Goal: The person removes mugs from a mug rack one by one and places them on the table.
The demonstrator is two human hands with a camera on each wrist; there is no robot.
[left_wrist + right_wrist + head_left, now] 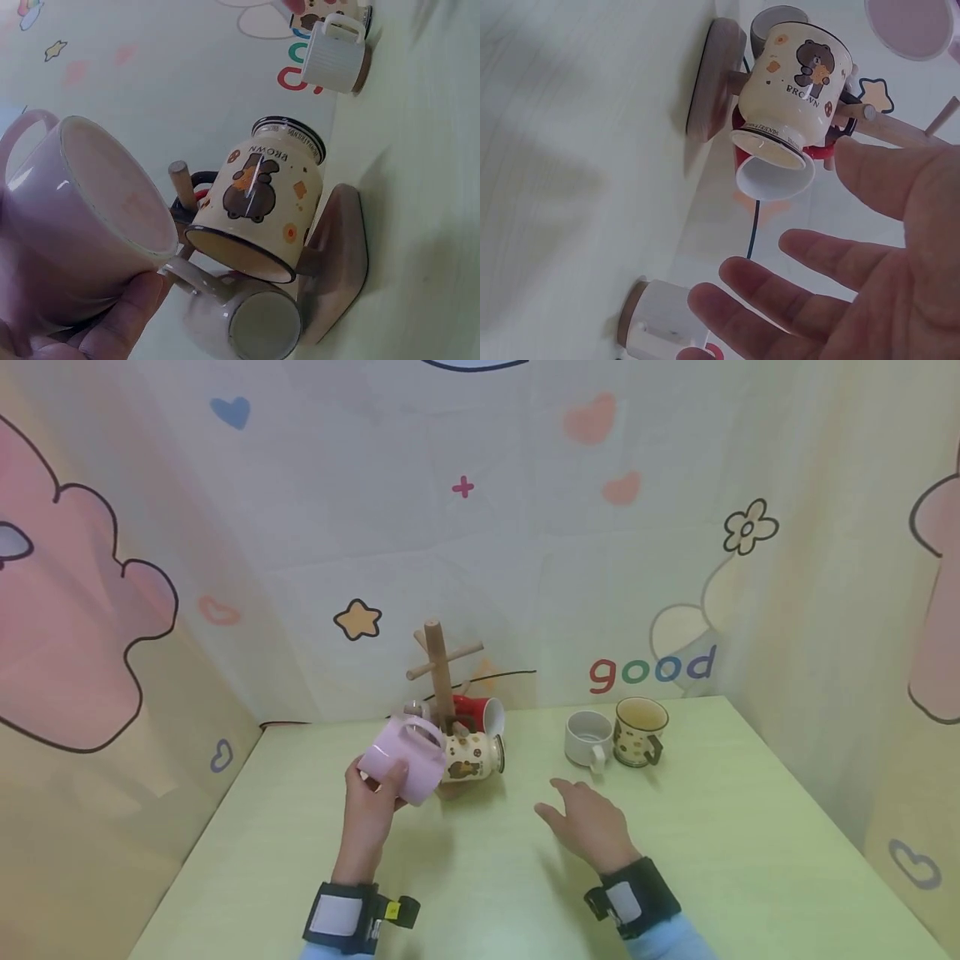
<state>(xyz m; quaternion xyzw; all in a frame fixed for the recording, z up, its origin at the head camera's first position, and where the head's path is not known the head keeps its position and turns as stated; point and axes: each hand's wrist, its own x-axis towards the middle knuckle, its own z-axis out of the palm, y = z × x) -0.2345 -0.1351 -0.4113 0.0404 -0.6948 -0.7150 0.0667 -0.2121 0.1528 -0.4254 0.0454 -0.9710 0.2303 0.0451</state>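
Observation:
My left hand (367,814) grips a lilac mug (405,762) by its body, thumb across the side. The mug is tilted in the air, its handle turned up. Behind it stands a wooden mug tree (439,681) with bare upper pegs. On its lower pegs hang a cream bear-print mug (471,757), a red mug (469,711) with a white inside, and a pale mug (262,326), partly hidden in the head view. My right hand (588,822) hovers over the table right of the tree, fingers spread, holding nothing.
A small white cup (588,741) and a cream patterned mug (642,732) stand upright side by side at the back right of the pale green table (487,877). A printed curtain (525,585) hangs behind the table and along both sides.

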